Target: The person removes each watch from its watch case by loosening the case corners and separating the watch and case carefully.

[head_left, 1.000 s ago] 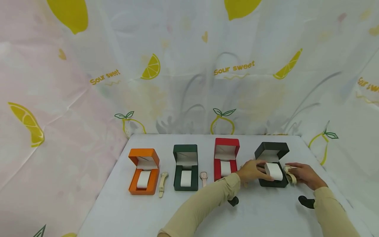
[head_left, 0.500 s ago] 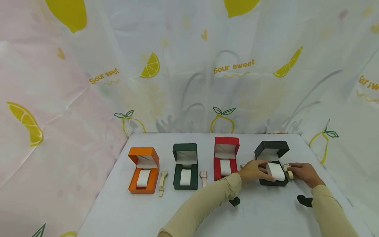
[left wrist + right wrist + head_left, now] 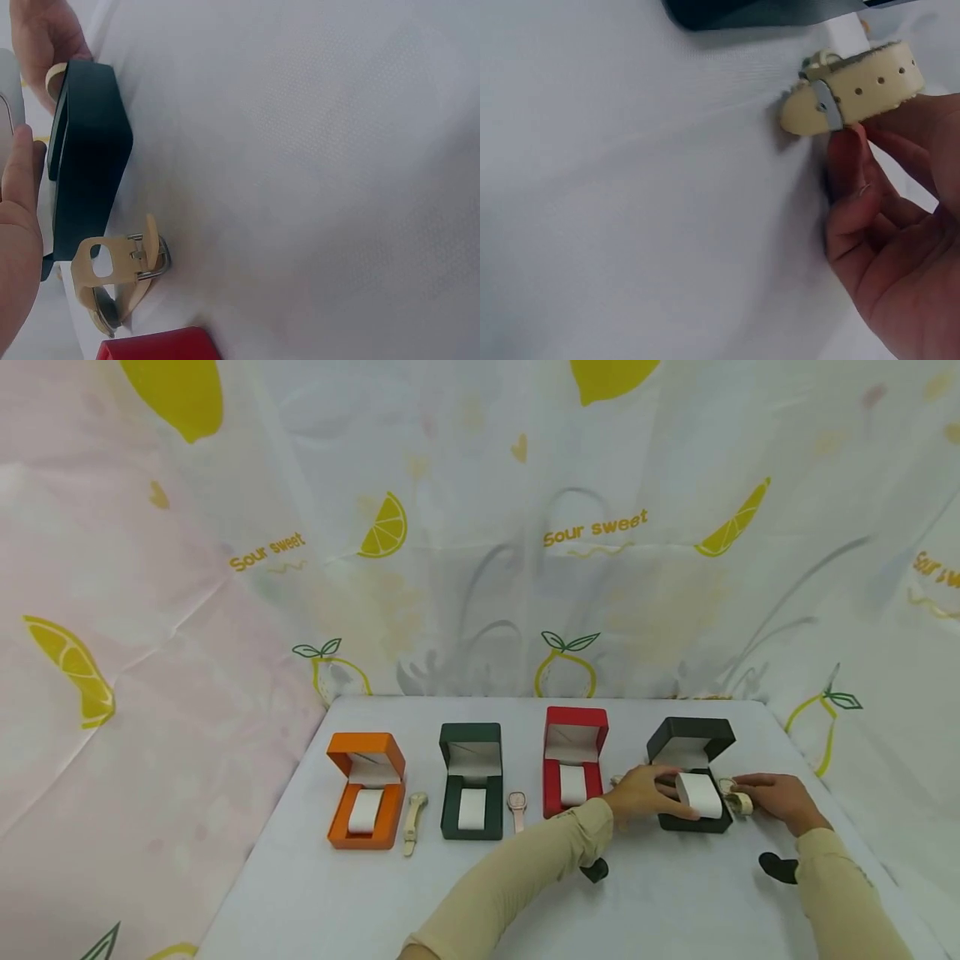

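Note:
My left hand [image 3: 637, 793] grips a white watch cushion [image 3: 699, 796] between thumb and fingers, tilted over the open black watch box [image 3: 692, 822]. Just right of that box, my right hand [image 3: 780, 802] pinches a cream-strapped watch [image 3: 738, 802]. In the right wrist view the watch's buckled strap [image 3: 862, 84] forms a loop above the curled fingers of the right hand [image 3: 900, 232]; its dial is not visible there. The left wrist view shows the dark side of the box [image 3: 94, 142] and part of the cushion [image 3: 11, 82] by the left fingers.
Open red [image 3: 551, 789], green [image 3: 450, 810] and orange [image 3: 337, 835] watch boxes stand leftward, each with a white cushion. A pink watch [image 3: 517, 810] and a cream watch [image 3: 412, 822] lie between them. A beige-strapped watch [image 3: 112, 262] lies between the red and black boxes.
My right hand has shifted the watch slightly, and its strap is drawn up closer to the fingers. The left hand and the cushion have moved only a little to the right.

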`<state>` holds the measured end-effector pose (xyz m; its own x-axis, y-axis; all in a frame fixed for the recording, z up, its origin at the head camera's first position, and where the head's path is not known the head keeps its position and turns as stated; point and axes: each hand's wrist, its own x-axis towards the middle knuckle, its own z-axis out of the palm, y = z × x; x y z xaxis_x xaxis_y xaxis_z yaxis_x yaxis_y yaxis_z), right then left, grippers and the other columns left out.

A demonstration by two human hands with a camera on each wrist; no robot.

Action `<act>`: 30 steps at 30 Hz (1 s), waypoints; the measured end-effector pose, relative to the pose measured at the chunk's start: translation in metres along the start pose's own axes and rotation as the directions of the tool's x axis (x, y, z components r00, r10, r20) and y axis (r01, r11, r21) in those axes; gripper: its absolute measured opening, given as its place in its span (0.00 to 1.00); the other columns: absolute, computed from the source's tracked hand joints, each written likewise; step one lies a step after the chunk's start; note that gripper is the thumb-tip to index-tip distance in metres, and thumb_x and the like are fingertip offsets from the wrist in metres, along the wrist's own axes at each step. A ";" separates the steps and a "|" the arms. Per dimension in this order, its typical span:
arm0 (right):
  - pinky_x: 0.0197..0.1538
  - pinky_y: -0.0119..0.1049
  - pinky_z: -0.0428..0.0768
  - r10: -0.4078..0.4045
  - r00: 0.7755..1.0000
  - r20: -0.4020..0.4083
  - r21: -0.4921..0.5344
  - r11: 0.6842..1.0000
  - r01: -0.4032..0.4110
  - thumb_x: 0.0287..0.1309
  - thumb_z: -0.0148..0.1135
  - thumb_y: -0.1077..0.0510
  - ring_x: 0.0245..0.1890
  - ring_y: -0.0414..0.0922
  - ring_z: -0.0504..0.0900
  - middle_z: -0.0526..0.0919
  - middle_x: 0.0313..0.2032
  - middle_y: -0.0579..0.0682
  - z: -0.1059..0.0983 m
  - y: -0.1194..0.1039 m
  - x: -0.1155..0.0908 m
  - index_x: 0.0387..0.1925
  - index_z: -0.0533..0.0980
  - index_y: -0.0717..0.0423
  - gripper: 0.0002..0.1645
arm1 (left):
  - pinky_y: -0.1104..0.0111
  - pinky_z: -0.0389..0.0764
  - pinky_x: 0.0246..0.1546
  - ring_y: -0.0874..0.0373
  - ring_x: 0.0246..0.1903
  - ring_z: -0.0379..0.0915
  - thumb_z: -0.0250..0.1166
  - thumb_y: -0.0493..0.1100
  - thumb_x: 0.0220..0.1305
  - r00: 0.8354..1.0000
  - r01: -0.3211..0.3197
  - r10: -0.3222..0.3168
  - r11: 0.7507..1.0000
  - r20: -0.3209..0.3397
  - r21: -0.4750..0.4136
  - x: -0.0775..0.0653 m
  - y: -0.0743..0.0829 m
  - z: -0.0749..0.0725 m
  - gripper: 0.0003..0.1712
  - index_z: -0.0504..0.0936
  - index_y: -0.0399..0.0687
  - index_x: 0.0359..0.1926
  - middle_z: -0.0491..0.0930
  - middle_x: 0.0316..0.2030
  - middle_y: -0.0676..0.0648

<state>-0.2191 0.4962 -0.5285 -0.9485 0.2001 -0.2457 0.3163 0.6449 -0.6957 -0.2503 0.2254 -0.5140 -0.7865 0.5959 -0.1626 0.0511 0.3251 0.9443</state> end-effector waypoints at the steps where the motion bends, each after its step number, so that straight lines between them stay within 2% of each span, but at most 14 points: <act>1: 0.38 0.37 0.74 -0.004 1.000 0.006 -0.009 1.000 0.004 0.60 0.64 0.42 0.45 0.54 0.74 0.79 0.50 0.67 -0.001 0.000 -0.001 0.54 0.78 0.67 0.34 | 0.69 0.78 0.43 0.71 0.39 0.77 0.79 0.43 0.48 1.000 -0.002 0.002 1.000 0.000 0.003 0.000 0.000 0.000 0.35 0.77 0.61 0.60 0.82 0.39 0.62; 3: 0.39 0.36 0.74 -0.017 1.000 0.022 -0.025 1.000 0.018 0.60 0.64 0.42 0.46 0.54 0.74 0.77 0.54 0.69 -0.003 0.000 -0.003 0.53 0.79 0.67 0.33 | 0.70 0.78 0.42 0.71 0.39 0.77 0.79 0.43 0.48 1.000 -0.004 0.004 1.000 0.003 0.002 0.000 0.001 0.001 0.35 0.77 0.61 0.60 0.82 0.38 0.62; 7: 0.34 0.33 0.75 -0.009 0.999 0.034 -0.005 1.000 0.009 0.61 0.63 0.43 0.37 0.44 0.74 0.83 0.44 0.59 -0.004 0.001 -0.006 0.54 0.77 0.68 0.33 | 0.70 0.78 0.41 0.71 0.38 0.77 0.79 0.42 0.48 1.000 -0.011 0.011 1.000 0.006 -0.014 0.001 0.003 0.002 0.36 0.77 0.60 0.60 0.82 0.38 0.61; 11: 0.31 0.33 0.76 0.034 0.999 0.035 0.061 0.997 -0.036 0.62 0.61 0.41 0.33 0.41 0.75 0.83 0.36 0.51 -0.007 0.002 -0.009 0.57 0.73 0.72 0.38 | 0.70 0.78 0.40 0.71 0.39 0.77 0.79 0.41 0.49 1.000 -0.021 0.021 0.999 0.000 -0.037 0.003 0.002 0.003 0.35 0.77 0.60 0.59 0.81 0.40 0.62; 15: 0.31 0.31 0.77 0.084 0.996 0.019 0.152 0.985 -0.086 0.64 0.57 0.41 0.32 0.40 0.77 0.84 0.34 0.48 -0.008 0.007 -0.014 0.58 0.71 0.75 0.40 | 0.72 0.77 0.42 0.73 0.41 0.74 0.78 0.42 0.49 0.997 -0.076 0.076 0.997 -0.013 -0.011 0.004 0.000 0.004 0.36 0.76 0.59 0.60 0.80 0.42 0.63; 18: 0.31 0.31 0.80 0.069 0.997 -0.024 0.228 0.972 -0.062 0.68 0.55 0.46 0.29 0.37 0.79 0.84 0.30 0.43 -0.002 0.010 -0.019 0.57 0.71 0.77 0.35 | 0.74 0.75 0.39 0.74 0.39 0.71 0.79 0.45 0.48 0.990 -0.127 0.130 0.990 -0.048 0.063 0.005 -0.001 0.004 0.37 0.76 0.59 0.61 0.78 0.41 0.64; 22: 0.32 0.30 0.81 0.004 0.993 -0.116 0.207 0.978 0.020 0.70 0.52 0.49 0.27 0.35 0.79 0.84 0.29 0.44 0.009 0.014 -0.025 0.56 0.72 0.78 0.32 | 0.74 0.71 0.35 0.72 0.34 0.66 0.80 0.50 0.45 0.984 -0.132 0.152 0.973 -0.097 0.188 0.008 -0.003 0.006 0.39 0.77 0.63 0.61 0.74 0.37 0.63; 27: 0.31 0.29 0.81 -0.012 0.982 -0.191 0.161 0.986 0.043 0.69 0.53 0.51 0.27 0.34 0.79 0.84 0.32 0.49 0.018 0.016 -0.025 0.55 0.73 0.77 0.30 | 0.66 0.71 0.40 0.71 0.35 0.63 0.81 0.54 0.43 0.979 -0.097 0.142 0.956 -0.147 0.277 0.011 -0.008 0.009 0.40 0.77 0.65 0.61 0.72 0.36 0.60; 30: 0.31 0.28 0.80 -0.006 0.980 -0.200 0.144 0.989 0.035 0.69 0.53 0.52 0.28 0.34 0.78 0.85 0.37 0.53 0.021 0.016 -0.023 0.55 0.74 0.75 0.28 | 0.56 0.72 0.51 0.70 0.39 0.65 0.81 0.56 0.42 0.977 -0.064 0.125 0.945 -0.173 0.322 0.012 -0.009 0.010 0.41 0.77 0.66 0.61 0.74 0.40 0.59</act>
<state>-0.1923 0.4863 -0.5479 -0.9348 0.3404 -0.1015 0.2823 0.5386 -0.7938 -0.2537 0.2366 -0.5277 -0.8684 0.4957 0.0087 0.2967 0.5056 0.8102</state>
